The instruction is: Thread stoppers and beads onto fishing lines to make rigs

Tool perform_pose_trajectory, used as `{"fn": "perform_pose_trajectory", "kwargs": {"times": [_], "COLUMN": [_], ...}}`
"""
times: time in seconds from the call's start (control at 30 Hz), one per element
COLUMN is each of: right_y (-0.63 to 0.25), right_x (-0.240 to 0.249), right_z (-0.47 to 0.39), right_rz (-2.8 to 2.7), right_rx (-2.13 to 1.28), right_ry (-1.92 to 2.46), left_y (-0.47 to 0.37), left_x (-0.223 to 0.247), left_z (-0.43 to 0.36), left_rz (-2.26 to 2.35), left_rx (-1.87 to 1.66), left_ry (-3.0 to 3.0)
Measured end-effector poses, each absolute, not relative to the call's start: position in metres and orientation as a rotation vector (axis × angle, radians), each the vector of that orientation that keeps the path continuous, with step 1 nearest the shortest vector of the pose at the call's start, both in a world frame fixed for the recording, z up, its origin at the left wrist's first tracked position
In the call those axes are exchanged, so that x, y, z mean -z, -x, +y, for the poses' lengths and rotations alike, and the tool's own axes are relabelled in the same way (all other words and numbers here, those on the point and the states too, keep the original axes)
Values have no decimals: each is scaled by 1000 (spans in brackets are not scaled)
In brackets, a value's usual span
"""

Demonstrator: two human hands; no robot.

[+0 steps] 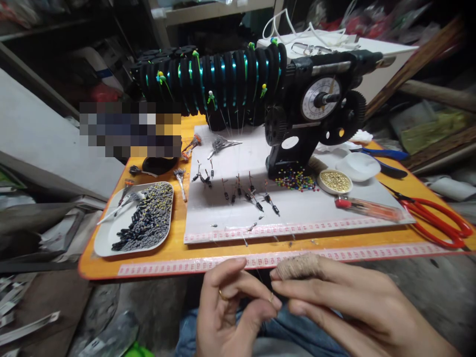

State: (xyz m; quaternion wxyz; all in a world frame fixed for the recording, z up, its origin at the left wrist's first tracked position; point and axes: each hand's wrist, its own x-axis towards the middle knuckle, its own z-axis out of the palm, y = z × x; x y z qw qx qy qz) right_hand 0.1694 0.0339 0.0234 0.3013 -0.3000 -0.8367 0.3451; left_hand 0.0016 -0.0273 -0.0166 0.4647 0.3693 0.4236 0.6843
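Below the table's front edge, above my lap, both hands work close together. My left hand (238,307) is closed in a pinch, a ring on one finger. A tiny gold-coloured piece (271,297) shows at its fingertips, too small to name surely. A faint thin line (259,275) runs near the fingertips. My right hand (334,292) comes in from the right, its fingers pressed together beside the left fingertips. Tan wrapping (299,267) covers one of its fingers. Anything between the right fingers is hidden.
Behind the white board (208,213) stands a black spool machine (223,74) with a dial (320,98). Around it are a tray of grey and black pieces (148,218), small weights (253,198), beads (295,179), a gold-filled dish (335,182), a cutter knife (368,208) and red-handled scissors (442,218).
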Motion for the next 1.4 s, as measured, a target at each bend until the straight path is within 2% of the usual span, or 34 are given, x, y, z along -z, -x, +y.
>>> {"fn": "perform_pose_trajectory", "kwargs": {"times": [0.13,0.3,0.47,0.67,0.77,0.9,1.03,1.27,1.4], "right_y": [-165,-150,-148,-165,-162,-148,-138,-140,-142], "right_x": [-27,-35,-28,-10,-11,-17,-16,-16,-16], "right_z": [35,40,35,28,29,31,29,30,32], "right_rz": [-2148,-2123,-2109,-1927,-1833,-1813,-1605,-1544,-1556], "right_rx": [-834,-997,-918,-1452,-1512,-1335,-1541,-1691,-1720], "right_ry": [922,815,753,599,623,919,1124,1140,1131], "left_y": [-2,9,28,48,54,52,46,40,44], "left_x": [19,31,26,15,18,13,8,19,17], "left_z": [-27,-25,-11,-2,-4,-5,-3,-12,-15], "left_rz": [1019,1028,1083,1142,1216,1287,1169,1128,1094], "left_rx": [-1754,-1741,-1650,-1333,-1352,-1417,-1435,-1448,-1389], "left_ry": [-1028,-1298,-1737,-1972,-2046,-1998,-1799,-1385,-1420]}}
